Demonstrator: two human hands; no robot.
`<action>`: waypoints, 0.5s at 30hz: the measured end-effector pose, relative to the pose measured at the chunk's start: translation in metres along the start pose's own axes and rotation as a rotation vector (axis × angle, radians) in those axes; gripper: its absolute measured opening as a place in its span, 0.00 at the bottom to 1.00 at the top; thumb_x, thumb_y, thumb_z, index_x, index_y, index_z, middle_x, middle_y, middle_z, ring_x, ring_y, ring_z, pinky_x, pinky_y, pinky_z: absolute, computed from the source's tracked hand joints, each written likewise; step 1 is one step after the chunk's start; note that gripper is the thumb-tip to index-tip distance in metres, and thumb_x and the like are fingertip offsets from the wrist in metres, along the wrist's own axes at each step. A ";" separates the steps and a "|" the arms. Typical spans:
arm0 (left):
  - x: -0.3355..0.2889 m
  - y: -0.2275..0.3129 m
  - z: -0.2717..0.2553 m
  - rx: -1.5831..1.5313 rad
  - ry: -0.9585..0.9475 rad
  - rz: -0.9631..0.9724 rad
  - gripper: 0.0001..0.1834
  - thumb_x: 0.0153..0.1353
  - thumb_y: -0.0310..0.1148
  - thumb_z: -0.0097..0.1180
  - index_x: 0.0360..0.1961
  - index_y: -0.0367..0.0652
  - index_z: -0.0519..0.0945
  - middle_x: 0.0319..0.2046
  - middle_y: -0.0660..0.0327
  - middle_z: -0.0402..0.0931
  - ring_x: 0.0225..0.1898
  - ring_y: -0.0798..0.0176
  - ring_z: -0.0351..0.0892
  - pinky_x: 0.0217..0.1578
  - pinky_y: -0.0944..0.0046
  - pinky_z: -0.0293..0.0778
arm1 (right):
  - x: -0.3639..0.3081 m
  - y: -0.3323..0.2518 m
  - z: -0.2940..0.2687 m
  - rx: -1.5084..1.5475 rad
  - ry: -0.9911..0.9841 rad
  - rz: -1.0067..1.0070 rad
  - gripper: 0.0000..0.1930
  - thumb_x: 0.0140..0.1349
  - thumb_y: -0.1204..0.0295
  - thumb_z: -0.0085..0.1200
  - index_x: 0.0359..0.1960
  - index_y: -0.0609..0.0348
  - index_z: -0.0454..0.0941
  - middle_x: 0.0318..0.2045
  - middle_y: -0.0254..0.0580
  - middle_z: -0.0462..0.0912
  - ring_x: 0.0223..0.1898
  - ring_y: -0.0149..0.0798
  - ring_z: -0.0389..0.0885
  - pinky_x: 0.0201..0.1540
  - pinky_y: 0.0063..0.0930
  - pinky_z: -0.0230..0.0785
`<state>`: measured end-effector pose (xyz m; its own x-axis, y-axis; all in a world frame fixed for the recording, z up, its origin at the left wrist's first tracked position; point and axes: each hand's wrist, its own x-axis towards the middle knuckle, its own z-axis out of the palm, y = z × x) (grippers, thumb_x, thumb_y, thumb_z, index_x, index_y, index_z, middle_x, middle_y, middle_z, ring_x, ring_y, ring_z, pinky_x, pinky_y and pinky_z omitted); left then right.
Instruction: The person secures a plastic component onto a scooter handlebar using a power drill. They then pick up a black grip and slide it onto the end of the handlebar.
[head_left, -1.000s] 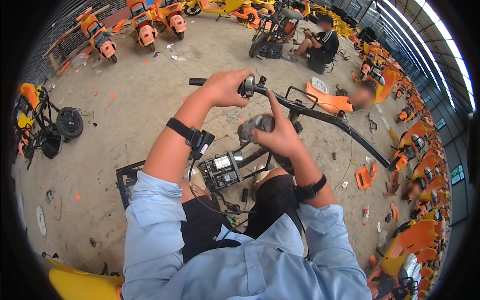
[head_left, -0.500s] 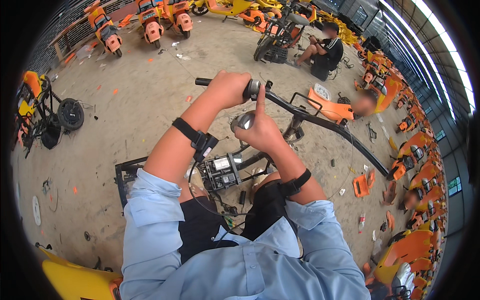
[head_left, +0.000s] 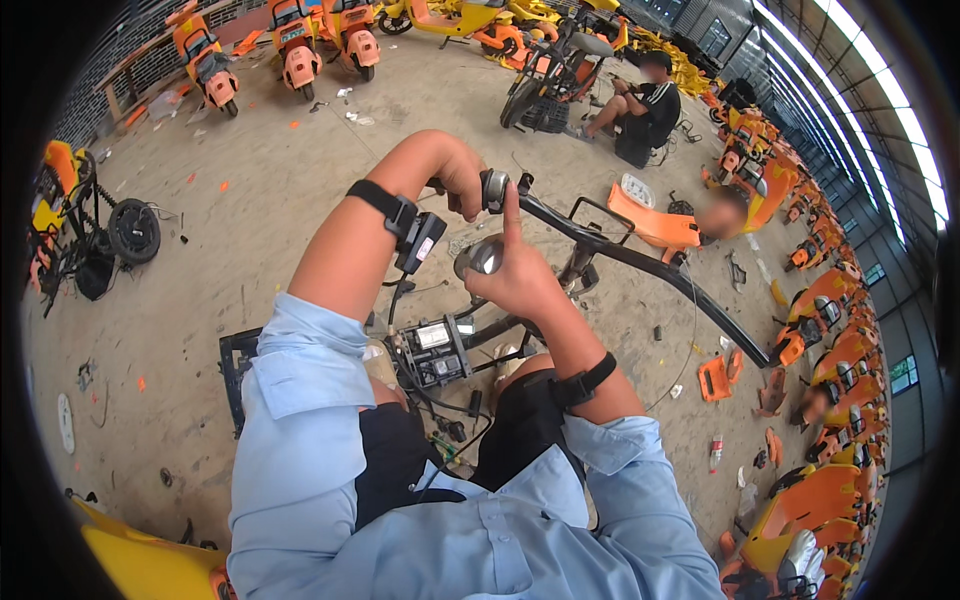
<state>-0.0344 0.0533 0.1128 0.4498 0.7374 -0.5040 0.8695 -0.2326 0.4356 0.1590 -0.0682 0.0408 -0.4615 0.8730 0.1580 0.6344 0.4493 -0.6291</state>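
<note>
A black handlebar slants across a stripped scooter frame in front of me. My left hand bends over its left end, fingers curled round the handlebar grip, which is mostly hidden. Just inboard sits a dark, silver-edged round collar. My right hand reaches up beneath it, index finger stretched against the collar's right side. The right thumb points toward a round headlight; its other fingers are partly hidden. Below, between my legs, a boxy unit with pale labels sits on the frame.
Another person sits by a partly stripped scooter ahead. An orange body panel lies beyond the handlebar. Orange scooters line the right side. A stripped frame with a black wheel stands left; a plastic bottle lies right.
My left hand has turned downward over the grip, its wrist arched higher, and the bar end is now covered. The right index finger stays against the collar. The view has shifted slightly.
</note>
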 end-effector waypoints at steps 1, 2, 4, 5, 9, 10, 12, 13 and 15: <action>-0.003 0.003 0.008 0.016 0.110 0.050 0.18 0.43 0.33 0.71 0.39 0.44 0.83 0.31 0.61 0.85 0.34 0.61 0.84 0.39 0.61 0.75 | -0.001 0.003 -0.001 0.021 0.004 0.001 0.67 0.48 0.63 0.63 0.77 0.53 0.16 0.39 0.55 0.86 0.40 0.58 0.86 0.48 0.40 0.77; -0.007 0.005 0.021 0.030 0.221 0.100 0.17 0.43 0.33 0.70 0.37 0.44 0.83 0.31 0.60 0.85 0.34 0.59 0.84 0.39 0.59 0.75 | -0.002 0.006 -0.002 0.042 0.008 0.002 0.67 0.48 0.63 0.63 0.77 0.52 0.16 0.39 0.55 0.86 0.40 0.59 0.86 0.48 0.40 0.77; -0.018 0.010 0.043 0.137 0.536 0.152 0.15 0.44 0.32 0.69 0.36 0.45 0.83 0.31 0.60 0.85 0.35 0.58 0.84 0.41 0.57 0.74 | -0.003 0.009 -0.001 0.064 0.015 -0.005 0.68 0.48 0.63 0.64 0.77 0.52 0.16 0.40 0.56 0.86 0.41 0.59 0.86 0.48 0.39 0.77; -0.018 0.012 0.056 0.224 0.730 0.162 0.14 0.44 0.32 0.69 0.35 0.46 0.83 0.31 0.61 0.84 0.36 0.58 0.84 0.42 0.57 0.73 | -0.003 0.009 -0.002 0.075 0.015 -0.003 0.68 0.48 0.63 0.64 0.77 0.52 0.16 0.40 0.56 0.86 0.41 0.59 0.86 0.48 0.39 0.77; -0.001 -0.002 0.099 0.331 1.417 0.315 0.08 0.49 0.29 0.65 0.32 0.47 0.81 0.29 0.62 0.82 0.40 0.54 0.81 0.49 0.55 0.68 | -0.002 0.008 0.003 0.093 0.029 -0.035 0.68 0.48 0.63 0.64 0.77 0.51 0.16 0.39 0.55 0.86 0.40 0.60 0.86 0.48 0.39 0.77; 0.003 -0.004 0.103 0.343 1.558 0.337 0.08 0.49 0.30 0.65 0.32 0.47 0.80 0.29 0.61 0.82 0.40 0.54 0.80 0.50 0.56 0.67 | -0.001 0.007 0.004 0.097 0.027 -0.038 0.68 0.48 0.63 0.64 0.77 0.51 0.16 0.39 0.55 0.86 0.40 0.59 0.86 0.48 0.39 0.77; 0.006 -0.008 0.104 0.385 1.566 0.306 0.09 0.49 0.30 0.66 0.33 0.47 0.81 0.29 0.60 0.82 0.40 0.54 0.81 0.50 0.56 0.67 | -0.001 0.005 0.004 0.107 0.027 -0.043 0.68 0.48 0.63 0.64 0.77 0.51 0.16 0.39 0.55 0.86 0.40 0.59 0.86 0.48 0.39 0.77; 0.005 -0.007 0.103 0.408 1.570 0.293 0.10 0.49 0.30 0.66 0.34 0.47 0.81 0.29 0.60 0.82 0.40 0.54 0.81 0.51 0.56 0.66 | -0.001 0.004 0.003 0.107 0.020 -0.036 0.68 0.48 0.63 0.64 0.77 0.51 0.16 0.40 0.56 0.86 0.40 0.59 0.86 0.48 0.39 0.77; -0.005 -0.002 0.093 0.325 1.301 0.255 0.11 0.46 0.31 0.68 0.33 0.46 0.81 0.29 0.60 0.83 0.38 0.53 0.83 0.47 0.55 0.70 | -0.002 0.003 0.000 0.105 0.009 -0.017 0.68 0.48 0.64 0.64 0.77 0.51 0.17 0.40 0.57 0.86 0.40 0.59 0.86 0.48 0.39 0.77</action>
<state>-0.0193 -0.0088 0.0444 0.2453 0.6685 0.7021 0.8817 -0.4549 0.1251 0.1616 -0.0685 0.0383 -0.4656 0.8674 0.1758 0.5579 0.4418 -0.7025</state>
